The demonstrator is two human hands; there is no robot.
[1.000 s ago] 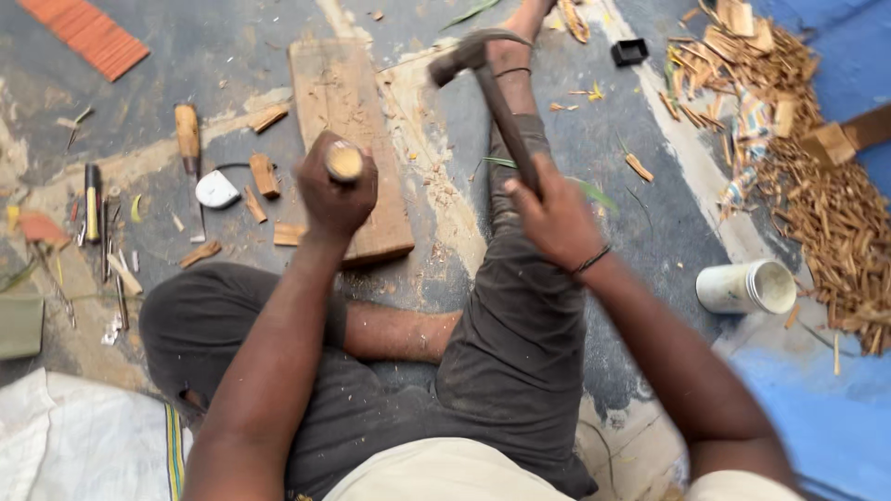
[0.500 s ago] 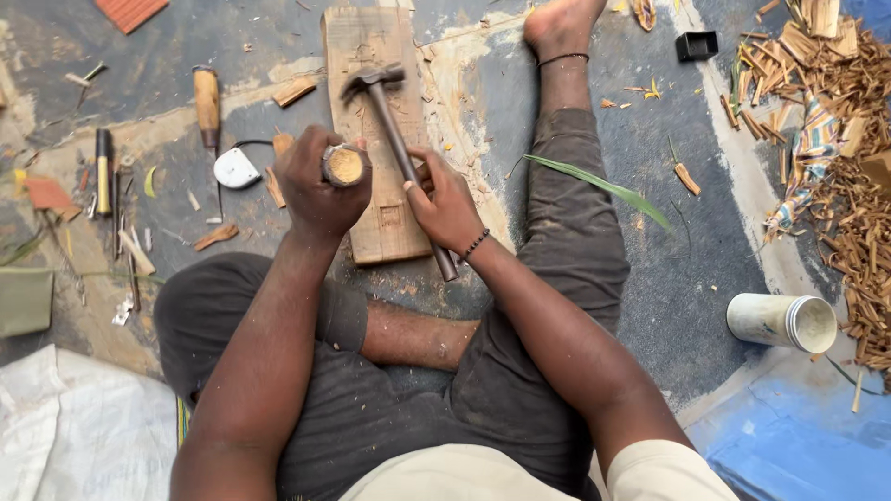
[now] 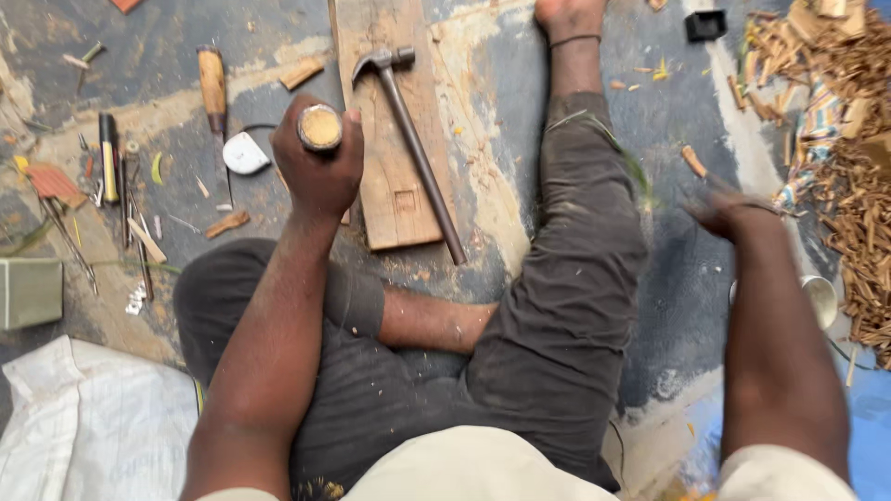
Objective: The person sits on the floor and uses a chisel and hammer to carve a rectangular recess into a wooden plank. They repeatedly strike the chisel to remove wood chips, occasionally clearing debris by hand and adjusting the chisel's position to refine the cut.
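Note:
My left hand (image 3: 317, 165) is closed around a round wooden tool handle (image 3: 320, 127), held upright with its end facing up, beside a wooden plank (image 3: 394, 195). A claw hammer (image 3: 415, 148) lies on the plank, its head at the far end, and no hand touches it. My right hand (image 3: 729, 209) is blurred, out to the right above the floor near a white cup (image 3: 820, 299), and holds nothing that I can see. My legs are folded on the floor below the plank.
Chisels (image 3: 213, 85), a white tape measure (image 3: 246, 153), wood scraps and small tools lie on the floor at the left. A heap of wood chips (image 3: 858, 176) fills the right side. A small black box (image 3: 706, 24) sits at the top right. A white sack (image 3: 93, 427) lies at the lower left.
My right hand struck with the hammer, laid it on the plank, let go and swung out to the right. My left hand stayed on the wooden handle.

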